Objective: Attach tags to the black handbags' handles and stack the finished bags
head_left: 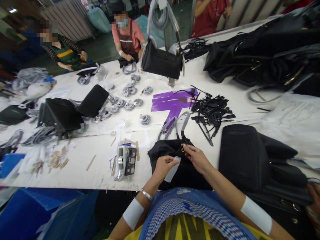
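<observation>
— Hands first: what does each one have?

— Her left hand [162,165] pinches a small white strip of paper or film [173,169] between thumb and fingers, a narrow grip near the strip's top end. Her right hand [197,156] is closed in a fingertip pinch on a small black tab with a gold ring [182,149], at the top edge of the soft black handbag [170,150].

— And where is the bag?

— It lies at the near edge of the white worktable [100,146], right in front of her, under both hands. Its grey wrapped handles [175,125] lie away from her over purple cut sheets [172,101].

— How would you judge the handling?

— I would keep the tab pulled taut with the right hand, so the ring stays steady, and hold the strip by its end only, so it does not crease or stick to the fingers.

— What lies around it?

— Just to the left, a tape dispenser [121,160] beside a dark calculator-like device [130,161]. To the right, another black bag [243,156], close by. Beyond, a heap of black straps [211,111] and grey coiled wrapped pieces [125,100]. Across the table, a person in a pink top [127,33] handles similar grey loops.
</observation>
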Action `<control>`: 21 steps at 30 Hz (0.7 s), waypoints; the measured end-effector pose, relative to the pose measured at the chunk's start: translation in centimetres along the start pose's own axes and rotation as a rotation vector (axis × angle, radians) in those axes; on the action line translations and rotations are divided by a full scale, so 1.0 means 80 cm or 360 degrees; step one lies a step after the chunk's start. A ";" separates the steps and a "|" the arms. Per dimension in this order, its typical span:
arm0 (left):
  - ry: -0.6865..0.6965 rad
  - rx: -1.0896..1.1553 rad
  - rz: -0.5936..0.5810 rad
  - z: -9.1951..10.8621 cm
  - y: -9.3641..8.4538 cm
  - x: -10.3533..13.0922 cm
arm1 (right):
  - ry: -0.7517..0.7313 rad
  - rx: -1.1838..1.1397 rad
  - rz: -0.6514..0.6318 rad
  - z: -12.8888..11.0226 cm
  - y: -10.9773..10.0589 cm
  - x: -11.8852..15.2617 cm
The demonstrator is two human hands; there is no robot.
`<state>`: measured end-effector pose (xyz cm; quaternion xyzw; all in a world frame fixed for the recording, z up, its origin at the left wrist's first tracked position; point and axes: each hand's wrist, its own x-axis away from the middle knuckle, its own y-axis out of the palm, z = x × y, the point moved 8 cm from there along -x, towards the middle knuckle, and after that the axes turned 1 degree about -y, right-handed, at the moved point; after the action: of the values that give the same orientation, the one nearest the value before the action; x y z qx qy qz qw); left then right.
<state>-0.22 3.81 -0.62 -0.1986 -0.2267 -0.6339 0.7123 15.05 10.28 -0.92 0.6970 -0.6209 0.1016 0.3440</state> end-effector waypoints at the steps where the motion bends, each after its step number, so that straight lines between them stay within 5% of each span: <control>1: -0.0002 0.0010 -0.0002 0.000 0.000 0.000 | 0.0008 -0.0002 -0.0007 0.002 0.001 0.001; 21: -0.0084 0.0238 0.0066 -0.010 -0.008 -0.005 | -0.0095 0.0228 0.0012 0.003 -0.006 -0.002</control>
<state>-0.83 3.63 -1.54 -0.1662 -0.2878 -0.5949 0.7319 15.44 10.27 -1.33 0.7202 -0.6246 0.1262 0.2743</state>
